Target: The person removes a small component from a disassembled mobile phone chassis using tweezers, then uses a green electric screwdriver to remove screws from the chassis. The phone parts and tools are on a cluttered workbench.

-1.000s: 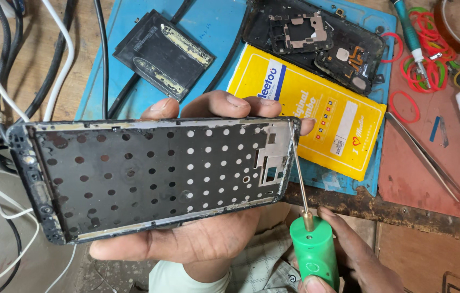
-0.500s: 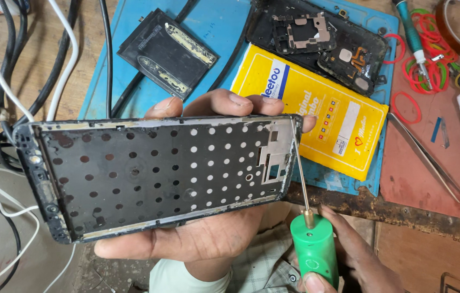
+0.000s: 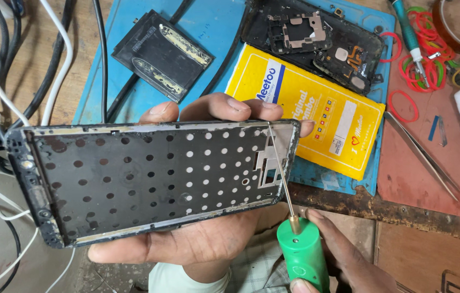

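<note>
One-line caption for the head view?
Left hand holds a perforated phone frame; right hand works a green-handled tool along its edge.

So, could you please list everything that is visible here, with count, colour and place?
phone frame: one, black with round holes, held in front
green tool: one, thin metal tip on the frame's right end
yellow box: one, on the blue mat
blue mat: one, on the bench
battery: one, black, upper left of the mat
opened phone body: one, black, top of the mat
tweezers: one, metal, on the red mat
rubber bands: several, red, top right
cables: several, black and white, left
left hand: grip around the frame
right hand: grip on the green tool
</note>
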